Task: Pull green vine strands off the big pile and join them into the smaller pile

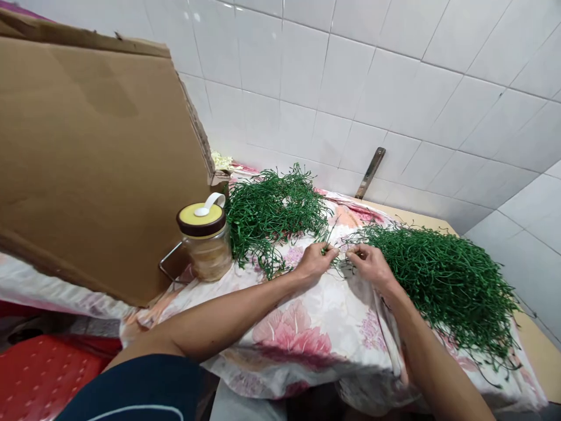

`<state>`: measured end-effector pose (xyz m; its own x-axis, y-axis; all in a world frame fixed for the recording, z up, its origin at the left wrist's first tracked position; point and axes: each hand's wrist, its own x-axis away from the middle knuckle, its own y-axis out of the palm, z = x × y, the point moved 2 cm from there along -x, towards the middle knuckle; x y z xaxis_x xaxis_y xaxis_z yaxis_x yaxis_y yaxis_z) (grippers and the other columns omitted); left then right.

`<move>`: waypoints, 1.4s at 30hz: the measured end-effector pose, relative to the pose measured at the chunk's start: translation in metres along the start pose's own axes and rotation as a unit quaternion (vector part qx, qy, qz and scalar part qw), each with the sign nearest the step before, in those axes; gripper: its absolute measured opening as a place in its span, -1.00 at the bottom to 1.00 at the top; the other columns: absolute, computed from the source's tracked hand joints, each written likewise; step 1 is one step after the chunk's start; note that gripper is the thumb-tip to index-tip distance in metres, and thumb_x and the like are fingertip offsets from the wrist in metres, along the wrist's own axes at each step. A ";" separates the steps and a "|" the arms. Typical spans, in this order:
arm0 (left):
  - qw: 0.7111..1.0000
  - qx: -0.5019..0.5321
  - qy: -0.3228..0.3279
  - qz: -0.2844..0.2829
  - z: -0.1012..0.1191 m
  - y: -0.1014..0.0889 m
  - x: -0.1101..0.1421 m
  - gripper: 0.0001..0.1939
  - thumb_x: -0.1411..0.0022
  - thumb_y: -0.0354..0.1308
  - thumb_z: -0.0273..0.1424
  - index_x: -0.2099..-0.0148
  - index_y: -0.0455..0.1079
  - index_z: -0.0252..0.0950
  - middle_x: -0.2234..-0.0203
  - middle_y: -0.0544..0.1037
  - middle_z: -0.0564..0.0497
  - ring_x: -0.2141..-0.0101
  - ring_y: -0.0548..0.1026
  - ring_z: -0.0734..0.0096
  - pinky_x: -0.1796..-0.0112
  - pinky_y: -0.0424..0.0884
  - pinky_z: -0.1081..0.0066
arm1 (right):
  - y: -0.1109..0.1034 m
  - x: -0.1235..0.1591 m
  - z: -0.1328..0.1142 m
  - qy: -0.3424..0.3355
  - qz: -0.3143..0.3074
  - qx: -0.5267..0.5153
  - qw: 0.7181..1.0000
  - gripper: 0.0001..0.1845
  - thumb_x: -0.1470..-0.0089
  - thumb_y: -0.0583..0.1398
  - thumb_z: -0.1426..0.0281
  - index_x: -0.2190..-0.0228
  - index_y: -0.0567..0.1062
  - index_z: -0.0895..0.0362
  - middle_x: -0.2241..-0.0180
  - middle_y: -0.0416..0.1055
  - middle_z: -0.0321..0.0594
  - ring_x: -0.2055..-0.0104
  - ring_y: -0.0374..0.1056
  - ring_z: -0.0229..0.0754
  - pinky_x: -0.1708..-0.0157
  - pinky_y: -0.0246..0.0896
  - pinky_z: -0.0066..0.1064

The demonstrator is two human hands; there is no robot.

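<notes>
Two heaps of thin green stems lie on a flowered cloth (315,327) spread over a table. The left heap (272,210) is smaller, the right heap (442,275) larger and spilling over the table's right side. My left hand (316,260) pinches a green stem (329,250) between thumb and fingers, between the two heaps. My right hand (370,263) is close beside it, fingers curled and pinching thin green stems at the edge of the right heap. The two hands are a few centimetres apart.
A big cardboard sheet (92,164) leans at the left. A glass jar with a yellow lid and white spoon (205,240) stands by the left heap. A metal bracket (370,172) is on the tiled wall. A red plastic stool (44,374) is at the lower left.
</notes>
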<state>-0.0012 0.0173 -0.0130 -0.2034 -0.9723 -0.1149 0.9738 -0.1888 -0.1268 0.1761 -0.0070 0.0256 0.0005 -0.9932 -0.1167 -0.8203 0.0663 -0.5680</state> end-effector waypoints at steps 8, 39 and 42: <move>0.989 0.113 -0.091 -0.011 0.004 -0.002 0.000 -0.70 -0.11 0.25 -0.17 0.35 0.37 -0.32 0.59 0.35 0.13 0.69 0.18 0.65 0.64 0.10 0.54 | -0.041 0.006 -0.012 0.050 0.008 -0.365 0.930 -0.60 0.11 0.42 0.12 0.42 0.42 0.11 0.53 0.24 -0.39 0.63 -0.07 -0.43 0.79 -0.12 -0.61; 0.975 0.196 -0.087 -0.063 0.007 0.000 0.002 -0.63 -0.03 0.36 -0.21 0.25 0.34 -0.32 0.53 0.45 0.10 0.61 0.37 0.59 0.59 0.24 0.53 | -0.024 0.014 -0.048 -0.172 0.117 0.129 0.970 -0.74 -0.23 0.15 0.27 0.21 0.59 0.12 0.30 0.59 -0.17 0.47 0.35 -0.22 0.33 0.26 -0.40; 0.976 0.190 -0.080 -0.065 0.002 0.003 0.001 -0.65 -0.05 0.33 -0.22 0.23 0.33 -0.31 0.58 0.41 0.14 0.64 0.34 0.59 0.62 0.21 0.53 | -0.009 0.010 -0.040 -0.148 0.031 0.129 0.980 -0.79 -0.18 0.18 0.31 0.24 0.59 0.11 0.31 0.60 -0.22 0.53 0.30 -0.27 0.38 0.20 -0.41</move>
<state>0.0013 0.0152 -0.0116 -0.3387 -0.9401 0.0373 0.9143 -0.3196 0.2488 0.1602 -0.0218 0.0620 0.1520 -0.9180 -0.3664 -0.6523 0.1854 -0.7350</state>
